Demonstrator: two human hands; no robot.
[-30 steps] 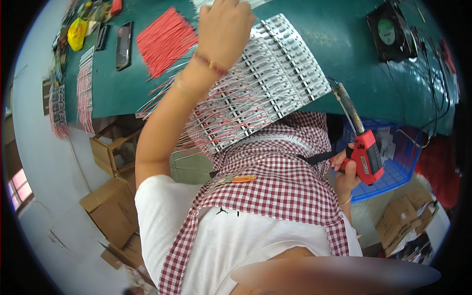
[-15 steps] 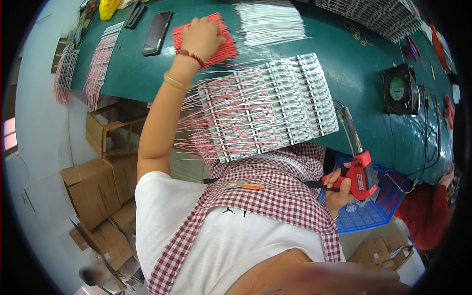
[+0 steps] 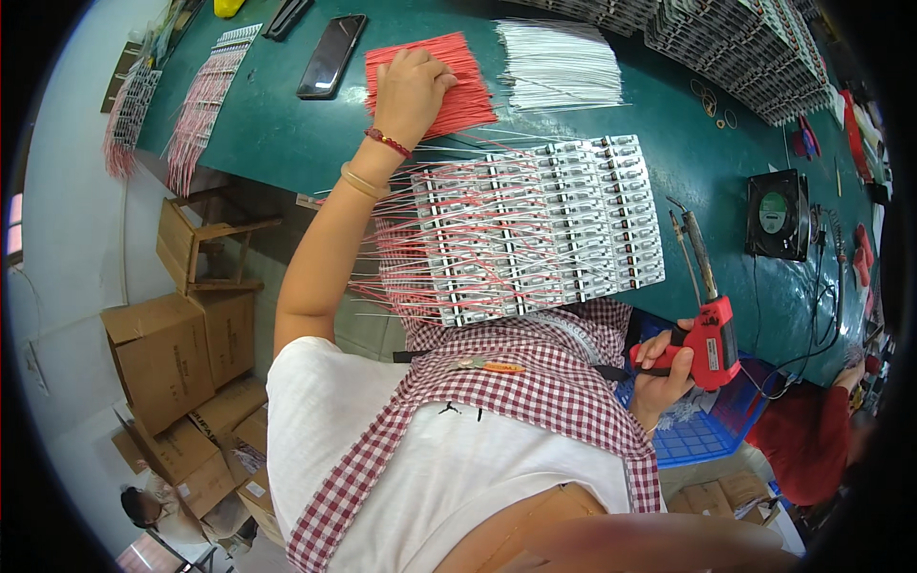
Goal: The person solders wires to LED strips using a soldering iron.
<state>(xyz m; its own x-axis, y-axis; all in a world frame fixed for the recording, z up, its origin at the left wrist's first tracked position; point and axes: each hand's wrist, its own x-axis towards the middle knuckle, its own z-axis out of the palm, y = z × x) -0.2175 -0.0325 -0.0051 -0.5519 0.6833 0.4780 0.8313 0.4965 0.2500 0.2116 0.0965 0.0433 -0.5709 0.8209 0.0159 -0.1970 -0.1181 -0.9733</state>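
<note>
My left hand (image 3: 413,95) lies over a pile of red wires (image 3: 468,62), its thumb and fingers pinched together at the wires. Which strands sit between the fingertips is partly hidden. In my right hand (image 3: 664,371) is a red and black soldering gun (image 3: 709,344), its metal tip pointing up and away from me. A panel of joined grey-white parts in rows (image 3: 583,224) rests between the table edge and my lap. Red and white wires (image 3: 458,253) run across its left part and stick out past its left edge. Beyond it lies a pile of white wires (image 3: 559,67).
A phone (image 3: 331,57) and a wired panel (image 3: 212,91) lie at the left of the green table (image 3: 277,134). Stacked panels (image 3: 735,57) stand at the far right, with a fan (image 3: 776,215) nearer. Below are a blue basket (image 3: 707,430) and cardboard boxes (image 3: 158,363). Another person's red sleeve (image 3: 802,444) shows at right.
The view has shifted a little, so the table things sit lower and further right. My left hand remains at the red wires, its fingers now more pinched. My right hand still grips the soldering gun.
</note>
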